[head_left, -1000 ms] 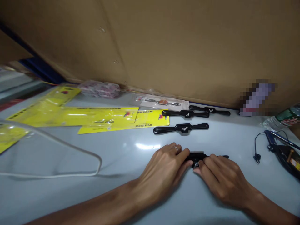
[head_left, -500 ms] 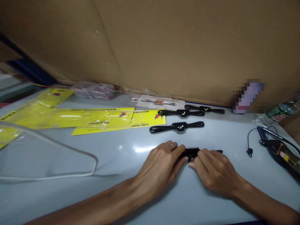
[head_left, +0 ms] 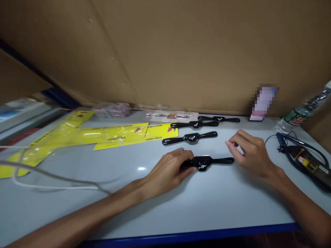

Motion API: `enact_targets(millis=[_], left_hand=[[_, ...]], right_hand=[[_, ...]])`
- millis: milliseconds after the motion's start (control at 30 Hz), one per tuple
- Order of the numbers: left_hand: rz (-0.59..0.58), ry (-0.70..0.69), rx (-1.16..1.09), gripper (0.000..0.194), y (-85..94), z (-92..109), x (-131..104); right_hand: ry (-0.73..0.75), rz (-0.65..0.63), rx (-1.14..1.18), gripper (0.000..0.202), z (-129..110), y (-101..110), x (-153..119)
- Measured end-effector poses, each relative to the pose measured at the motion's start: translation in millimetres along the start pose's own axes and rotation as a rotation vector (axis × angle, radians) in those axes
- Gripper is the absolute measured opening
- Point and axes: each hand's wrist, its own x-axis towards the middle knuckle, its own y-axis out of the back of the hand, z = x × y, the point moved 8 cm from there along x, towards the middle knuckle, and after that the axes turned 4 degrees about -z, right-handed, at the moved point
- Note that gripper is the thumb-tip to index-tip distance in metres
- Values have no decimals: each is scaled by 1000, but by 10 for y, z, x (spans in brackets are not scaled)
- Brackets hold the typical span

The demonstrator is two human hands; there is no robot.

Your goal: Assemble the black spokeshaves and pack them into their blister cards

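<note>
Here, black spokeshave point(head_left: 203, 161) runs nine-to-three o'clock, left hand point(head_left: 173, 168) gripping its nine-o'clock end, right hand point(head_left: 250, 151) loosely curled, apart, towards two.

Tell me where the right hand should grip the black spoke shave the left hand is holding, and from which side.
Probably best by the free handle of the black spoke shave, coming from the right: it sticks out slim toward the right hand, while the left hand covers most of the other handle. The wider middle carries a silver-coloured fitting, so is better avoided.
</note>
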Motion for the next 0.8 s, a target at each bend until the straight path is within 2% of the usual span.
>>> enact_targets(millis=[167,267,433,667,800], left_hand=[[30,16,-91,12,7,-38,13],[16,-30,-74,7,4,-18,19],[-5,-59,-101,4,-20,-44,14],[19,-81,-140,4,-35,-83,12],[35,-94,-141,5,-26,-83,8]], right_hand=[[70,-381,20,18,-215,-380,-87],[30,-521,39,19,-217,-565,-155],[46,-525,125,23,-197,-648,-184],[93,-454,174,41,-224,-650,-195],[78,-434,246,40,-218,-655,-188]])
